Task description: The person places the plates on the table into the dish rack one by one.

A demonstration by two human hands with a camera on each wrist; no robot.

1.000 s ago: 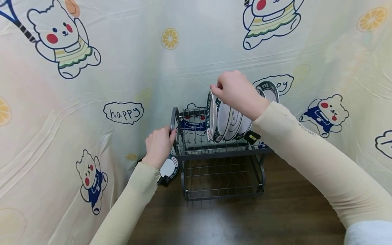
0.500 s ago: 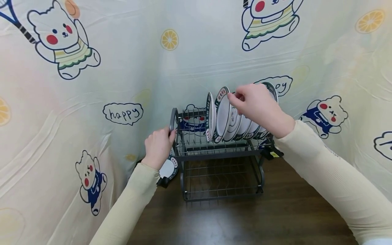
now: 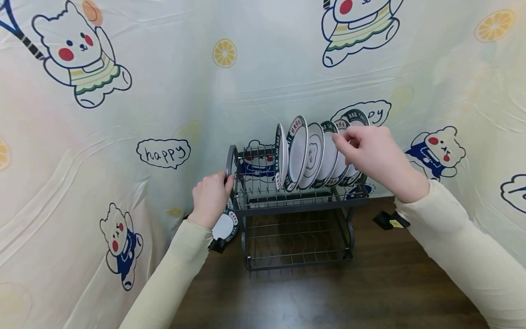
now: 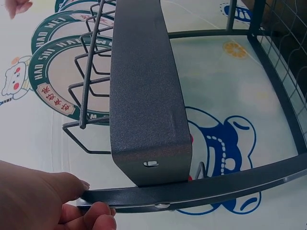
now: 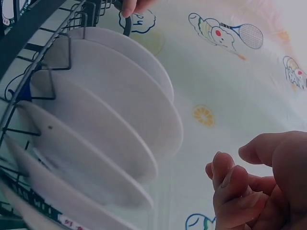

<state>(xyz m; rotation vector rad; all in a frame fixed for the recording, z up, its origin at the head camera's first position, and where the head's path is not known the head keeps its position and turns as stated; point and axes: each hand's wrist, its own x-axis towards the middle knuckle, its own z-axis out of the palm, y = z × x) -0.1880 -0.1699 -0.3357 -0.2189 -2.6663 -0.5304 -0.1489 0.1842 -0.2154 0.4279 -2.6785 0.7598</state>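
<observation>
My left hand [image 3: 210,197] grips the curved side bar [image 3: 230,160] of a dark two-tier dish rack [image 3: 304,209]; in the left wrist view thumb and fingers close round the frame bar [image 4: 216,184]. Several white plates [image 3: 297,157] with green lettered rims stand on edge in the upper tier, leaning slightly. My right hand [image 3: 380,155] is at the right-hand plates in the head view. In the right wrist view, the right hand [image 5: 259,187] holds nothing, its fingers loosely bent and thumb apart, with a gap to the plates [image 5: 120,96].
The rack's lower tier [image 3: 297,242] shows bare wires above a dark wooden surface [image 3: 287,297]. Another patterned plate [image 3: 223,227] lies low beside the rack, partly behind the left wrist. A printed cloth [image 3: 255,82] hangs behind the rack.
My right hand has moved to the right and downward along the row of plates, uncovering more of them. The left hand stays on the rack's side bar.
</observation>
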